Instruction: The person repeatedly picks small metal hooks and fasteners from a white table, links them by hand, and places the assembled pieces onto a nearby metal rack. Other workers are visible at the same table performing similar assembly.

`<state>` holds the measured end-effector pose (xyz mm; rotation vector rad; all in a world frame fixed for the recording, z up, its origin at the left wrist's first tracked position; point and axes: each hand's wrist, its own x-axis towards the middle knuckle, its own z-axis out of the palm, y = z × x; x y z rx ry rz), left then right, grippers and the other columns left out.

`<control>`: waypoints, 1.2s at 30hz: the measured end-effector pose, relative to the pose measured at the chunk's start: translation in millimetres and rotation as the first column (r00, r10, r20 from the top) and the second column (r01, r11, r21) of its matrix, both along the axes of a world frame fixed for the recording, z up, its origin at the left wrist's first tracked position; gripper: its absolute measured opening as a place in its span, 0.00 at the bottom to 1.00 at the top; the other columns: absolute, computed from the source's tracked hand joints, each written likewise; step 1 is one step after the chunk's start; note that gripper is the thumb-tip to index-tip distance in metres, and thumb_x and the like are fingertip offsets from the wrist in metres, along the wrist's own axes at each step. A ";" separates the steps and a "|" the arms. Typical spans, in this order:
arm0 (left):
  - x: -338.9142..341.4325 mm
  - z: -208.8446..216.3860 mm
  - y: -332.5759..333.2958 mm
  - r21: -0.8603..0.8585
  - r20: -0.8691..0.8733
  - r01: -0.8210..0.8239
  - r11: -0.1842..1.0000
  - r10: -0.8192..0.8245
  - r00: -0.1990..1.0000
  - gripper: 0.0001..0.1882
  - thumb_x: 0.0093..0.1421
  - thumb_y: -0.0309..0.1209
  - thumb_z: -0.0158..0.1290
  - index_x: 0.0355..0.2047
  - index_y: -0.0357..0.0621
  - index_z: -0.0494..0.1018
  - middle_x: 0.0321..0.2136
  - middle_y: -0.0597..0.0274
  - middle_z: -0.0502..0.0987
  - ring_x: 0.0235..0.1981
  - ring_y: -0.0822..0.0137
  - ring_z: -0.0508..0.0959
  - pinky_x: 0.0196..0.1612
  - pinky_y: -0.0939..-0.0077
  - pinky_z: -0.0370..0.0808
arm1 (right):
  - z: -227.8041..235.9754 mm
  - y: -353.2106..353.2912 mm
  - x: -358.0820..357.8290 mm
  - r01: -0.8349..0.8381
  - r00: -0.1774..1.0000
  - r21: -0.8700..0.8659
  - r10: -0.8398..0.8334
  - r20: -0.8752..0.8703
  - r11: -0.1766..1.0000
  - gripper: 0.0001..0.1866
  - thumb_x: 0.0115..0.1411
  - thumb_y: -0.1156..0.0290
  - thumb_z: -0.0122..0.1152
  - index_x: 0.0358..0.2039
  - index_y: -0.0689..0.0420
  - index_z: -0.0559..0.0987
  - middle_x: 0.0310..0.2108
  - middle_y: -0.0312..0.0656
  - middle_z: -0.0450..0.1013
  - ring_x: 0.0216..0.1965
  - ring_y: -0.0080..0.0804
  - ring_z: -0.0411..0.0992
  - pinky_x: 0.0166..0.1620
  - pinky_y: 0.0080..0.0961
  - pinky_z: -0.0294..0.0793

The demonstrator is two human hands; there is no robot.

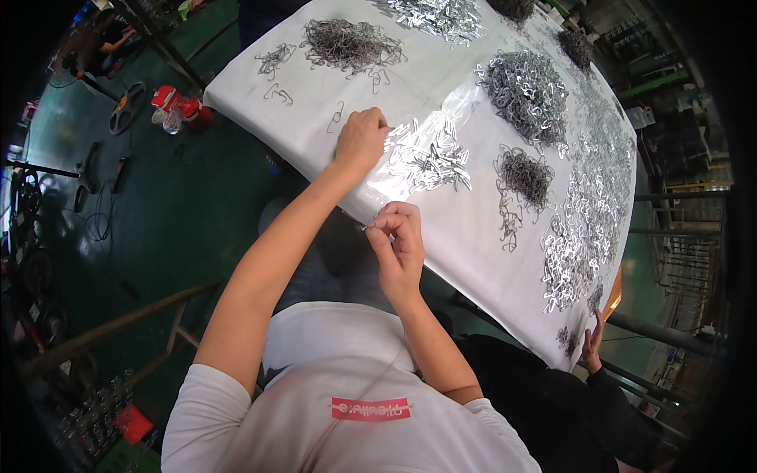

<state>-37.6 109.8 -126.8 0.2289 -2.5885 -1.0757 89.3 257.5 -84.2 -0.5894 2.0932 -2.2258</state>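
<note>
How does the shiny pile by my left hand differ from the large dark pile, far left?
The shiny pile is bright silver; the dark pile is dull grey. The shiny pile shows thicker pieces, the dark pile thin bent wires. The shiny pile lies nearer you, the dark pile farther. Both rest on the white cover.

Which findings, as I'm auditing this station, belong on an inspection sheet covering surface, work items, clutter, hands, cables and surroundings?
Surface: white-covered table, with a patch of bright glare.
Job's things: silvery pieces loosely piled; dark wire hooks in separate heaps.
Clutter: red containers, left of the table.
Hands: left hand at the silvery pile's left edge, grip unclear; right hand pinches a small item by the near edge, kind unclear.
Cables: thin dark cable looped on the green floor at left.
Surroundings: another person's hand at the table's right edge.
</note>
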 end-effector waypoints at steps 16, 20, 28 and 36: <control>147.8 86.3 -9.1 0.873 0.035 -0.029 0.486 -0.004 0.999 0.10 0.58 0.22 0.56 0.39 0.31 0.74 0.31 0.62 0.79 0.33 0.77 0.78 0.37 0.85 0.74 | -2.3 -19.6 -8.4 -0.016 0.996 0.160 0.031 -0.087 0.987 0.05 0.57 0.73 0.61 0.33 0.58 0.76 0.38 0.40 0.65 0.33 0.26 0.63 0.32 0.19 0.62; 154.3 88.9 -10.0 0.791 -0.036 -0.010 0.612 0.063 0.997 0.08 0.57 0.22 0.57 0.37 0.32 0.76 0.30 0.62 0.80 0.33 0.75 0.80 0.38 0.84 0.75 | -2.2 -24.1 -9.4 -0.012 0.994 0.196 0.033 -0.102 0.981 0.05 0.56 0.73 0.61 0.33 0.58 0.76 0.38 0.40 0.66 0.34 0.27 0.64 0.33 0.20 0.63; 160.7 80.8 -15.6 0.655 -0.060 -0.030 0.755 0.092 0.994 0.06 0.56 0.22 0.57 0.35 0.34 0.77 0.31 0.60 0.81 0.33 0.74 0.80 0.38 0.82 0.75 | -6.7 -29.8 -9.3 -0.048 0.994 0.241 0.070 -0.084 0.969 0.05 0.57 0.73 0.61 0.33 0.58 0.75 0.38 0.39 0.66 0.36 0.26 0.63 0.36 0.20 0.63; 168.4 73.0 -24.3 0.640 -0.065 -0.069 0.765 0.143 0.988 0.06 0.55 0.22 0.58 0.34 0.35 0.78 0.28 0.61 0.81 0.30 0.73 0.80 0.35 0.81 0.75 | -11.4 -34.4 -59.3 -0.059 0.998 0.365 0.051 0.032 0.929 0.06 0.58 0.70 0.60 0.34 0.59 0.78 0.34 0.39 0.71 0.35 0.29 0.69 0.36 0.25 0.66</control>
